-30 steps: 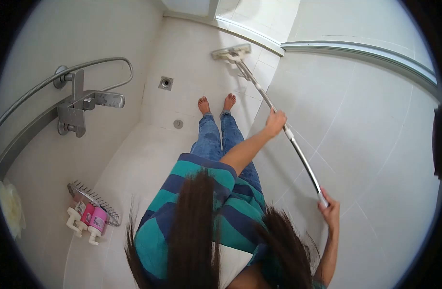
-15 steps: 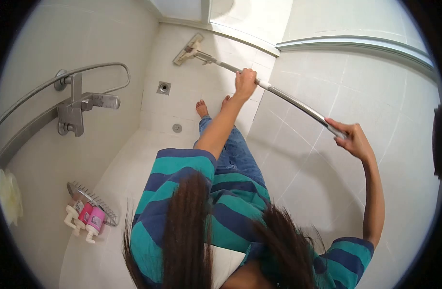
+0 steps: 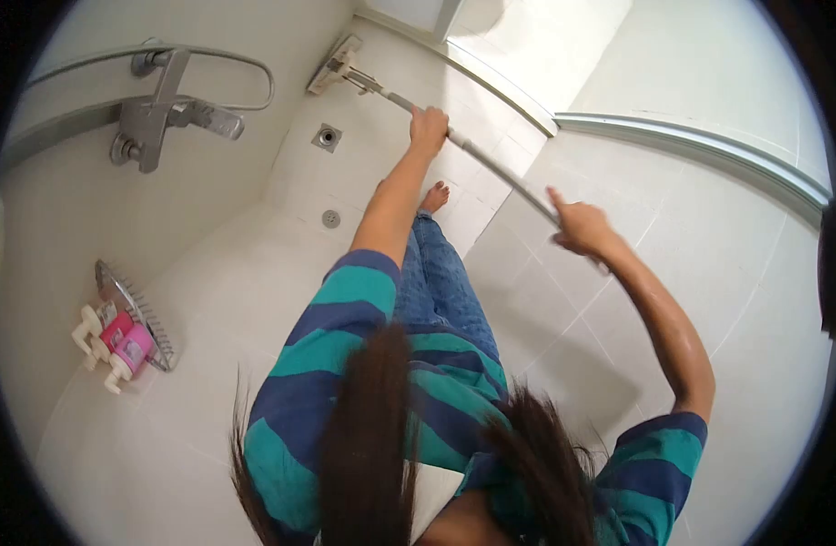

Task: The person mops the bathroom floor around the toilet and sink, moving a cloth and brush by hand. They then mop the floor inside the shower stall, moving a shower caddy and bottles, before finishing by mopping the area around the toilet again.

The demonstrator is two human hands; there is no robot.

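A mop (image 3: 501,171) with a long metal pole and a flat rectangular head slants across the shower floor. Its pale head meets the floor beside the left wall, close to the door track. My left hand (image 3: 429,130) is wrapped round the pole partway up from the head. At the upper end, my right hand (image 3: 582,227) closes on the pole with the index finger stretched out; the pole's tip is mostly hidden by this hand.
A square drain (image 3: 327,137) and a round drain (image 3: 331,218) are set in the floor. On the left wall is a shower mixer (image 3: 154,118) with a hose. Pump bottles (image 3: 126,350) stand by a wire rack (image 3: 149,318). A door track (image 3: 700,136) crosses the upper right.
The mop head has moved left toward the wall. Both hands have shifted left with the pole, and my right index finger is now extended. The view has also shifted.
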